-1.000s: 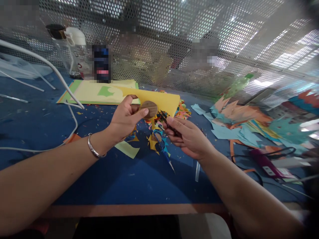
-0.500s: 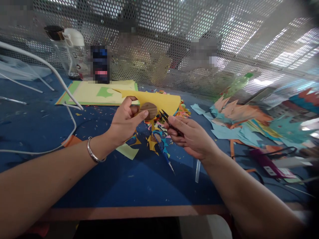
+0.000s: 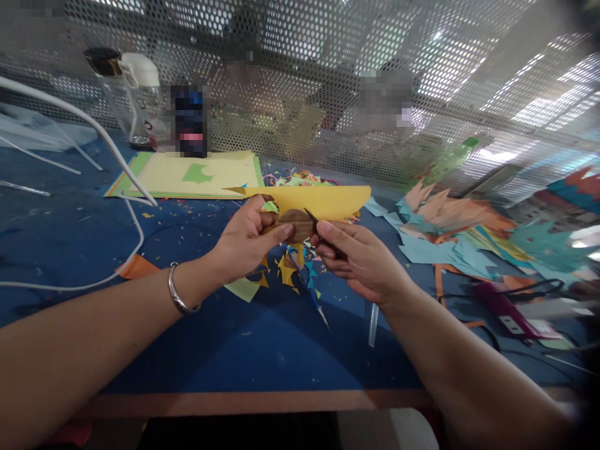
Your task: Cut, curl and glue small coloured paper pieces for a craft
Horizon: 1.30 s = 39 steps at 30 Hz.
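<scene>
Two hands over scraps (image 3: pixel 293 269): left (image 3: pixel 244 240) pinching disc (image 3: pixel 294 225) and yellow sheet (image 3: pixel 323 200), right (image 3: pixel 360 259) closed round scissors (image 3: pixel 315 224), bottle (image 3: pixel 138 100) behind.

A blue table (image 3: pixel 70 231) carries the lot — paper scraps (image 3: pixel 285 272) mid-table, a yellow-green sheet stack (image 3: pixel 187 175) far left. Cut paper shapes (image 3: pixel 459 231) lie right, a white cable (image 3: pixel 94 140) left — a bottle (image 3: pixel 135 94) far behind.

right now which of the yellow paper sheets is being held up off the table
The darker yellow sheet, pinched with a brown disc in the left hand. The pale yellow sheet lies flat on the table beside the bottle.
</scene>
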Available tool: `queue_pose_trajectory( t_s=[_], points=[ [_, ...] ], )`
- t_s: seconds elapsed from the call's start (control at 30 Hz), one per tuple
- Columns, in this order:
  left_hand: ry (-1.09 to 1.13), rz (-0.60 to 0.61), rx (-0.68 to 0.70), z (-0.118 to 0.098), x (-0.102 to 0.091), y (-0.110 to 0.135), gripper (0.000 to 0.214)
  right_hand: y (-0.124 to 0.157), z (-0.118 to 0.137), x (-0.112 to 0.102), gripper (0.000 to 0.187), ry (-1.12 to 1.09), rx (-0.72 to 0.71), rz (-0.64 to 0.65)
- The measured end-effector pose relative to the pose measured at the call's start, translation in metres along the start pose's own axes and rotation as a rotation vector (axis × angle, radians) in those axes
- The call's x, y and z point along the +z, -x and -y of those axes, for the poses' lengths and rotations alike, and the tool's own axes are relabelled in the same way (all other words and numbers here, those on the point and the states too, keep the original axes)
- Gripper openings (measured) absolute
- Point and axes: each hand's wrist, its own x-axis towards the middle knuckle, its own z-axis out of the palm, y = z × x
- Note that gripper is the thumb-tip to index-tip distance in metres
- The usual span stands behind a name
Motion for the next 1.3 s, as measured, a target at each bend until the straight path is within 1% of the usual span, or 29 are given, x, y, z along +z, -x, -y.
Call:
queue_pose_trajectory(
  t_s=[0.1,0.23,0.6,0.9,1.03,1.3],
  points=[
    [-0.008,-0.009,-0.002,-0.0009,0.0007,0.0009,0.041,-0.0003,0.0007,-0.0001,0.046,-0.005,-0.011,0.005],
    [-0.034,-0.017,-0.031,-0.0023,0.0009,0.0018,0.046,-0.0002,0.0005,-0.0004,0.044,0.007,-0.018,0.006],
    [-0.058,-0.025,0.022,-0.0010,-0.0020,0.0013,0.046,-0.0015,-0.0022,-0.0017,0.044,0.040,-0.032,-0.005],
    [0.015,0.049,0.018,-0.0046,-0.0028,-0.0007,0.053,-0.0014,-0.0018,-0.0029,0.046,0.145,-0.069,-0.022],
    [0.035,0.058,0.003,-0.0053,-0.0039,-0.0009,0.057,-0.0015,-0.0021,-0.0039,0.045,0.181,-0.082,-0.031],
    [-0.026,0.102,0.000,-0.0053,-0.0081,-0.0024,0.050,-0.0024,-0.0032,-0.0066,0.045,0.241,-0.118,-0.020]
  ],
)
